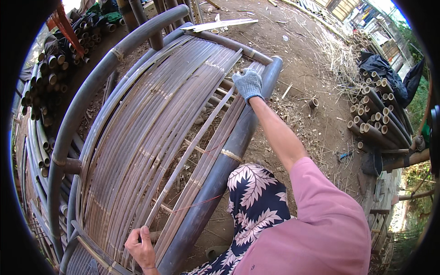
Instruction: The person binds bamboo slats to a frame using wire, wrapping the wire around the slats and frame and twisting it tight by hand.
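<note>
A long bamboo bench [137, 133] with a seat of thin dark slats lies before me. One loose bamboo slat [195, 142] runs lengthwise over the gap between the wide slat panel and a narrow band of slats [201, 174] beside the thick front pole [220, 167]. My bare left hand [141, 250] is closed around its near end, thumb up. At the far end my right hand [249, 85], in a grey knitted glove, is closed in a fist where the slat reaches it; the fingertips are hidden. Thin red string [197, 202] crosses the narrow band to the front pole.
A curved bamboo backrest rail [87, 87] rises on the left. Pale split strips [224, 24] lie across the far end. Stacks of bamboo poles stand at the left [52, 68] and right [380, 110]. Shavings litter the dirt floor [302, 68]. My patterned knee [256, 192] is beside the front pole.
</note>
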`<state>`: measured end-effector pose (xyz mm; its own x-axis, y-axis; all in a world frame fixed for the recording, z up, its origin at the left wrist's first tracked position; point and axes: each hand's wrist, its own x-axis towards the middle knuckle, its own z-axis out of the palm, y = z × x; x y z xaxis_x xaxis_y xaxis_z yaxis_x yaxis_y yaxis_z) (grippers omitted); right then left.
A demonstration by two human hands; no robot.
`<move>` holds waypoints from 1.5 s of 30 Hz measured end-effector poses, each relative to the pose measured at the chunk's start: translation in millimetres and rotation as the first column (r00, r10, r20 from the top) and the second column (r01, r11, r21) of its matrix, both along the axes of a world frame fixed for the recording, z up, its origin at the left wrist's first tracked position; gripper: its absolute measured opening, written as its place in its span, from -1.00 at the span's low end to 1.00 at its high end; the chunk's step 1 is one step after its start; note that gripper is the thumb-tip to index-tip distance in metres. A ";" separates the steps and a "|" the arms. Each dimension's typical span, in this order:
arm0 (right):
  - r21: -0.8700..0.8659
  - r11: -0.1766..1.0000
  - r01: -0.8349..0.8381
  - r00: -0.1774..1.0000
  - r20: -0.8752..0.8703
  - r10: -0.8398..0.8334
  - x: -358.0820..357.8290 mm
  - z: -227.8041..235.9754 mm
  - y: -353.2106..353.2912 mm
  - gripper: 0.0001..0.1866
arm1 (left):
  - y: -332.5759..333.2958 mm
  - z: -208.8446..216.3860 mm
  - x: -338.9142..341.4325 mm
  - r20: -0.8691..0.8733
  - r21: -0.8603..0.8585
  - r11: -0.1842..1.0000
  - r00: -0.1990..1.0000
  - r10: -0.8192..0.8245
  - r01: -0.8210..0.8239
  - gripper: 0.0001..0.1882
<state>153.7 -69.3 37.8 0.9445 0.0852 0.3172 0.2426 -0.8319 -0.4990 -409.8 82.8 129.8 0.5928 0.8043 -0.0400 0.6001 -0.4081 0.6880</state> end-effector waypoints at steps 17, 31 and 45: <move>-0.480 0.863 -0.157 0.883 0.323 0.340 -29.3 11.5 21.1 -0.62 | -21.5 -55.2 43.9 -0.169 0.029 0.999 0.985 -0.028 0.033 -0.62; -0.237 -0.222 -0.946 -0.115 -0.394 0.912 -372.8 51.3 78.3 -0.65 | 0.0 -50.8 -122.2 -0.186 0.306 0.915 0.926 0.330 -0.264 -0.67; -0.292 -0.028 -0.956 -0.018 -0.037 0.999 -381.6 83.4 60.2 -0.75 | -20.3 -76.9 -195.4 -0.263 0.302 0.922 0.909 0.324 -0.241 -0.70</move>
